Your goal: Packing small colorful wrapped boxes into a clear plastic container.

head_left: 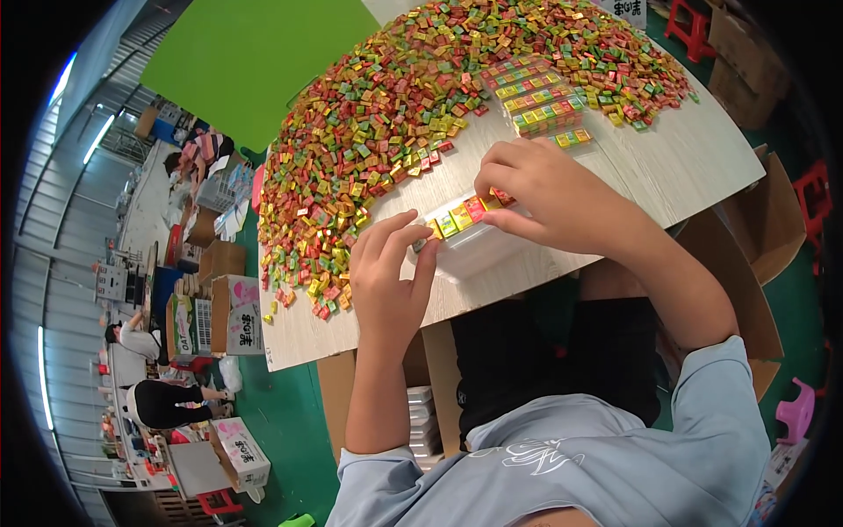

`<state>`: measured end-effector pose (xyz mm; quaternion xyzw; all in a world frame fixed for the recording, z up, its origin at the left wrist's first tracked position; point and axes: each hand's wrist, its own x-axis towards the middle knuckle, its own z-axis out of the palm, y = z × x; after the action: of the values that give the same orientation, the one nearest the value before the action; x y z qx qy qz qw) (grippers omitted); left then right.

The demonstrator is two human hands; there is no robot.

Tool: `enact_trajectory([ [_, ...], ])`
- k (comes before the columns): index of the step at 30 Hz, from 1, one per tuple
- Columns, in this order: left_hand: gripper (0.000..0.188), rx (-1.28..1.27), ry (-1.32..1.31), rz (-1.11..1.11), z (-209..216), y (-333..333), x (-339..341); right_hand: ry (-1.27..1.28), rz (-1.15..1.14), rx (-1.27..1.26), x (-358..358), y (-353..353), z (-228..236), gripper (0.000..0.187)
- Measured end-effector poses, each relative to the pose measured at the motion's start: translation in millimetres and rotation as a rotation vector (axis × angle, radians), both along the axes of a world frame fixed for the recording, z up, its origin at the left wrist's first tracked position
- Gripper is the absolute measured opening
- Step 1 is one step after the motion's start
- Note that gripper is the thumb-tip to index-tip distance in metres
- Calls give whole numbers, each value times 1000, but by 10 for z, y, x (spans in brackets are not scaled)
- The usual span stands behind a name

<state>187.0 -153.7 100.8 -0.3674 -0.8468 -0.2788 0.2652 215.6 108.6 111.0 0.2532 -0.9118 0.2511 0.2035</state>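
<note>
A row of small wrapped cubes (461,215) in yellow, green, red and orange lies along the top of a clear plastic box (481,252) near the table's front edge. My left hand (386,263) is closed at the row's left end, thumb and index finger pinching it. At the other end, my right hand (546,189) curls its fingers and thumb round the last cubes, partly hiding them. Just beyond my right hand stands a clear box with several rows of cubes (549,114), partly covered by that hand.
A large heap of loose wrapped cubes (386,123) spreads over the pale wooden table (650,167). Open cardboard boxes (760,211) stand below its right side. A green board (255,61) rises behind. Red stools (689,31) and other people (167,404) are farther off.
</note>
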Motion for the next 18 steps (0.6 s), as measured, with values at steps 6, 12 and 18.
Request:
enact_trajectory([
  [6,20,-108,139,19,-3,-42,-10,6,75,-5,-74,36,24,20],
  [12,27,-113,176,35,-50,-41,-24,38,178,45,-151,96,81,20],
  [18,29,-39,121,2,-9,-56,-26,78,208,165,-164,74,184,22],
])
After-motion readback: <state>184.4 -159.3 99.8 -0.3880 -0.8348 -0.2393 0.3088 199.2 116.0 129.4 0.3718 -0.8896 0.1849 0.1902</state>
